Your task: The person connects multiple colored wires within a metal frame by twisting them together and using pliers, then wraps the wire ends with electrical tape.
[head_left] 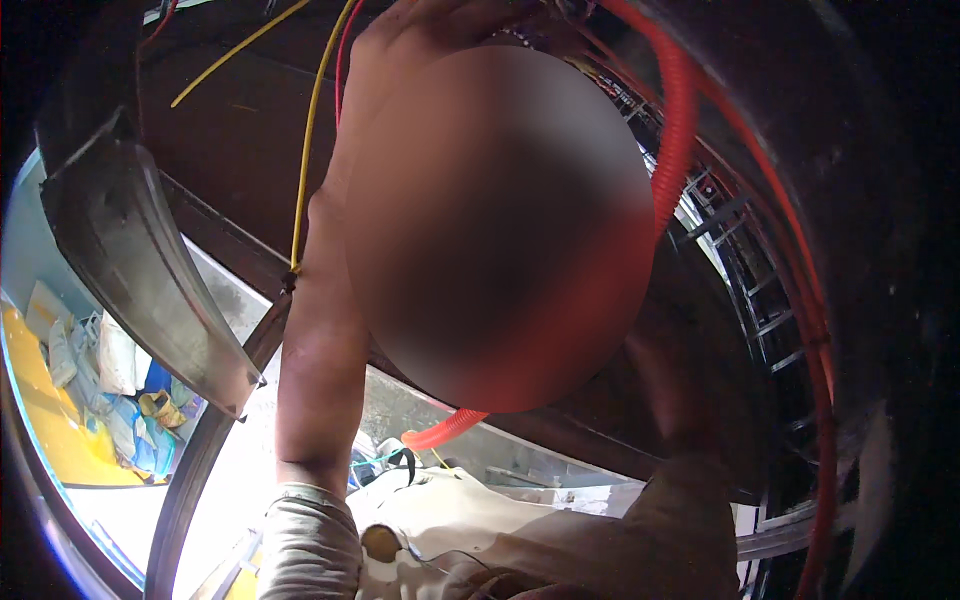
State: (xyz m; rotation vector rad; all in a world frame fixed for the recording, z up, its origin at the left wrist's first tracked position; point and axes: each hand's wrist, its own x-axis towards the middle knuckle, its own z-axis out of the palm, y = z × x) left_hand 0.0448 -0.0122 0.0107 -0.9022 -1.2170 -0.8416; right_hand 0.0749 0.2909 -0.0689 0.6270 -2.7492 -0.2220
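Note:
My left arm reaches up from the lower edge to the top, where my left hand [410, 40] is partly cut off and in shadow. Its fingers are too dark to make out, so I cannot tell what they touch. A yellow wire [312, 130] and a thin pink wire [342, 75] run close beside that hand and forearm. Of my right arm, the forearm [665, 390] shows at lower right; a large blurred patch covers the hand. A red corrugated conduit [677, 130] comes down from the top, passes through the blur and reappears lower down near my shirt.
At left hangs a bent sheet-metal piece [150, 260] with sharp-looking edges. Beyond it lies a heap of bags and cloth [125, 390]. Another yellow wire [240, 52] dangles at upper left. Ladder-like metal racks [745, 260] and a red cable [775, 180] run down the right side.

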